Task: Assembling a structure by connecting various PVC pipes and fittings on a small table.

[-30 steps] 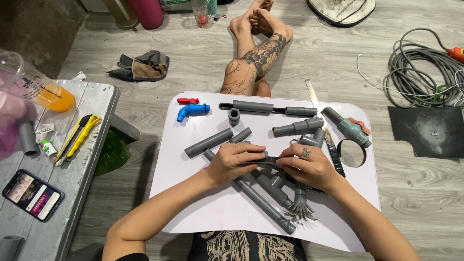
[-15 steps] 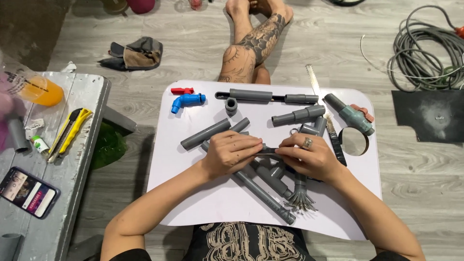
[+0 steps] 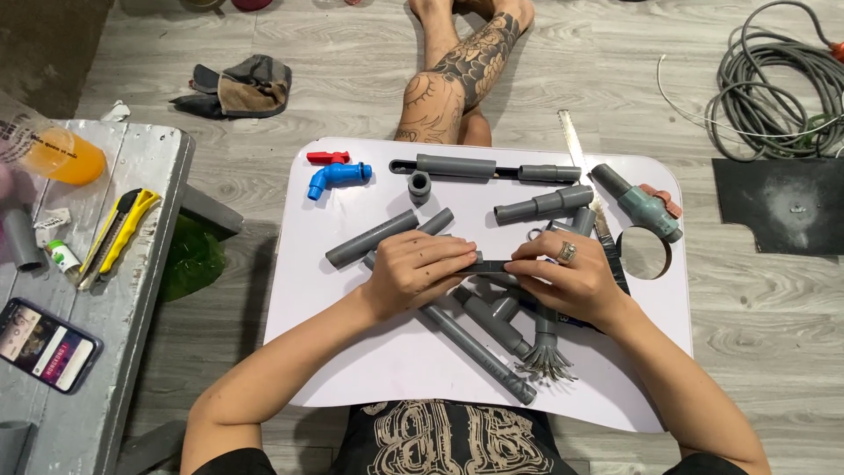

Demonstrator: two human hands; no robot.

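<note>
Head view: the left hand (image 3: 413,273) and the right hand (image 3: 567,281) meet over the middle of the white lap table (image 3: 369,369). Both sets of fingers are closed narrowly on a thin dark strip (image 3: 495,266) stretched between them, just above a grey pipe assembly (image 3: 492,339) lying on the table.

Risks, as judged from this frame:
- The strip may slip from the pinch, because each hand grips only a short end of it.
- The assembly is not pinned by either hand; a tug could roll it toward the near table edge.

Surroundings:
- Loose grey pipe pieces (image 3: 374,237) lie touching or just beside the left hand and crowd its path.
- A blue tap (image 3: 338,179), a grey valve (image 3: 637,202) and a metal ruler (image 3: 582,163) lie farther up the table.
- A yellow utility knife (image 3: 119,233) rests on the bench to the left, well apart.
</note>
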